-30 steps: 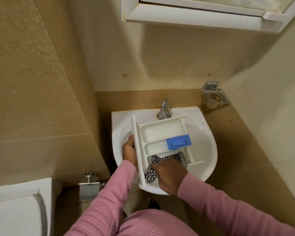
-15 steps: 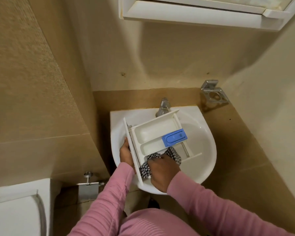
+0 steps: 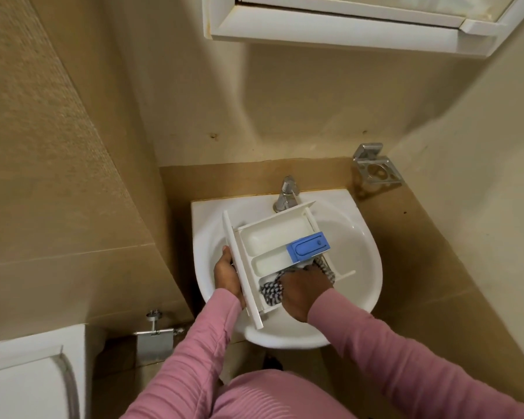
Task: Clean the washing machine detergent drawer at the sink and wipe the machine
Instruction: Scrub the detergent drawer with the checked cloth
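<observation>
A white detergent drawer (image 3: 273,237) with a blue insert (image 3: 308,247) lies tilted across the white sink (image 3: 360,267), its front panel toward the left. My left hand (image 3: 226,275) grips that front panel from the left side. My right hand (image 3: 304,287) holds a black-and-white checked cloth (image 3: 273,290) and presses it into the drawer's nearest compartment. Part of the cloth sticks out past the hand beneath the blue insert. The fingers of both hands are mostly hidden.
A chrome tap (image 3: 286,193) stands at the sink's back, just beyond the drawer's far corner. A metal holder (image 3: 375,167) is fixed on the right wall, a white cabinet (image 3: 345,28) hangs overhead. A toilet cistern (image 3: 31,373) and paper holder (image 3: 155,337) sit at lower left.
The drawer has turned so its far end points more toward the tap. My right hand with the cloth has slid along the near compartment toward the blue insert.
</observation>
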